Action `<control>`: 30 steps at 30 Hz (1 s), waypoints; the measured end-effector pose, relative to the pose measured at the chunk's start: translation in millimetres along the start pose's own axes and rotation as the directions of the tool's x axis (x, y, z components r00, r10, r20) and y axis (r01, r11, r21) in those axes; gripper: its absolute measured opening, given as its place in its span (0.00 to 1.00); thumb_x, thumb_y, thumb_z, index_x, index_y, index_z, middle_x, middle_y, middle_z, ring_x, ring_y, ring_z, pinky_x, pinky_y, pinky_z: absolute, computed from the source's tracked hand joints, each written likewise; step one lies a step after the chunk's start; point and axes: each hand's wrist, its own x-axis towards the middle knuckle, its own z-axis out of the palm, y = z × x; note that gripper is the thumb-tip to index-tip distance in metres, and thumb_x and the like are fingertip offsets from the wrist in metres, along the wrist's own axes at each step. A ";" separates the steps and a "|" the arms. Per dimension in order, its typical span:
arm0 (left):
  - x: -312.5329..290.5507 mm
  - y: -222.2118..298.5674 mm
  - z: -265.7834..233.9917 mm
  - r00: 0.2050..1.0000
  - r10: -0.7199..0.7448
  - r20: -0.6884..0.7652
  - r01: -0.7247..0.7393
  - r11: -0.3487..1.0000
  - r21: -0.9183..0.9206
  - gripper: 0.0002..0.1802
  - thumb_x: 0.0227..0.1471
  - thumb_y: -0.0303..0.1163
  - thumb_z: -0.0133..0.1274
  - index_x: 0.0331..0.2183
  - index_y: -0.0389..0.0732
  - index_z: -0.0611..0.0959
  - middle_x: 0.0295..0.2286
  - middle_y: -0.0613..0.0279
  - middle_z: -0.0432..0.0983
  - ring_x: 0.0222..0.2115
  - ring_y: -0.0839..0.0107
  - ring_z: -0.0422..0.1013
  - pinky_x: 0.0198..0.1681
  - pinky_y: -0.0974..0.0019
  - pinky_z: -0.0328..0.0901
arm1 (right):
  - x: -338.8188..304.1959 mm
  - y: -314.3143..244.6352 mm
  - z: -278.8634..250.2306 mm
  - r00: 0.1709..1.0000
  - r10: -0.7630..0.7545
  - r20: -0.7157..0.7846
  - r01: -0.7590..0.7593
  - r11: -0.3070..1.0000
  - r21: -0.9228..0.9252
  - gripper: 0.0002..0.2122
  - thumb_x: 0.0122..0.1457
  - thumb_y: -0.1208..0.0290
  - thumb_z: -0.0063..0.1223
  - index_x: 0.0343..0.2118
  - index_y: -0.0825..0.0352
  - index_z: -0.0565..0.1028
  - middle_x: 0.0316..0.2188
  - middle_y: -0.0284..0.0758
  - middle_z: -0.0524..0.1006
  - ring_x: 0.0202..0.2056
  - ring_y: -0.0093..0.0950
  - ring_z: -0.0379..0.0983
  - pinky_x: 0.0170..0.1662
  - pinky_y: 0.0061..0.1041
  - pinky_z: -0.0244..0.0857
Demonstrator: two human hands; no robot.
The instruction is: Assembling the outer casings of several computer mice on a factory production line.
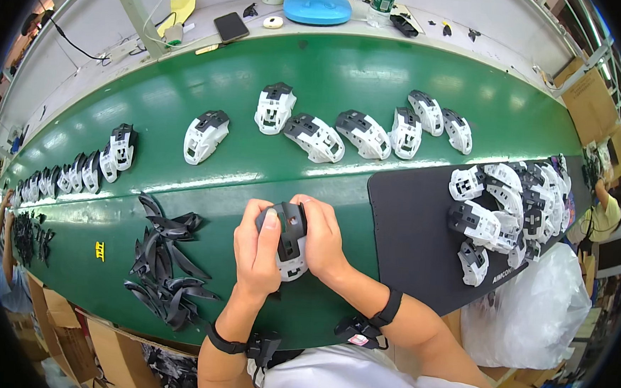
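Both my hands hold one computer mouse shell (292,244), dark on top with a white lower part, above the front of the green table (254,183). My left hand (253,254) grips its left side, thumb lying on the top. On the other side my right hand (325,241) has its fingers closed around the edge. Parts of the shell are hidden behind the fingers. Left of my hands lies a loose pile of curved black plastic strips (167,263). Beyond my hands stand several black-and-white mouse shells (314,137), spread across the table.
A dark mat (407,235) at the right bears heaped mouse shells (486,226). More shells (77,172) line up at the left, near a small yellow piece (100,251). A phone (231,28) and bottle (382,5) stand along the back ledge. A plastic bag (531,307) bulges at right; a co-worker's arm (8,247) shows far left.
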 end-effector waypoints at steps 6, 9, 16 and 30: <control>8.2 6.0 -10.4 0.974 -0.036 0.222 0.058 0.994 -0.096 0.13 0.55 0.36 0.41 0.28 0.34 0.69 0.20 0.66 0.66 0.21 0.83 0.58 0.24 0.76 0.55 | 0.7 13.2 -4.9 0.957 0.265 0.117 -0.289 0.899 0.327 0.15 0.62 0.70 0.29 0.22 0.71 0.66 0.23 0.33 0.68 0.25 0.24 0.61 0.32 0.23 0.56; 4.8 11.0 -11.4 0.969 -0.013 0.247 0.039 0.994 -0.101 0.13 0.55 0.36 0.41 0.28 0.34 0.69 0.19 0.66 0.66 0.21 0.82 0.58 0.23 0.76 0.55 | -0.9 -0.5 -9.1 0.956 0.140 0.258 -0.236 0.889 0.392 0.15 0.62 0.70 0.29 0.20 0.71 0.63 0.22 0.32 0.65 0.24 0.22 0.58 0.31 0.23 0.55; 5.1 11.3 -9.5 0.954 0.051 0.297 -0.050 0.999 -0.010 0.12 0.55 0.34 0.42 0.28 0.34 0.69 0.17 0.66 0.66 0.19 0.81 0.59 0.22 0.73 0.56 | -3.6 3.5 -12.7 0.967 0.051 0.248 -0.115 0.960 0.254 0.15 0.62 0.65 0.30 0.21 0.65 0.64 0.19 0.27 0.62 0.23 0.16 0.57 0.28 0.18 0.54; -1.1 -8.5 27.1 0.993 -0.060 -0.100 0.029 0.958 -0.286 0.14 0.55 0.38 0.40 0.26 0.37 0.69 0.20 0.70 0.61 0.23 0.83 0.55 0.26 0.77 0.51 | 5.4 -2.2 -21.2 0.899 0.388 0.206 -0.421 0.629 0.653 0.08 0.57 0.66 0.48 0.29 0.67 0.72 0.25 0.29 0.72 0.28 0.19 0.68 0.34 0.19 0.62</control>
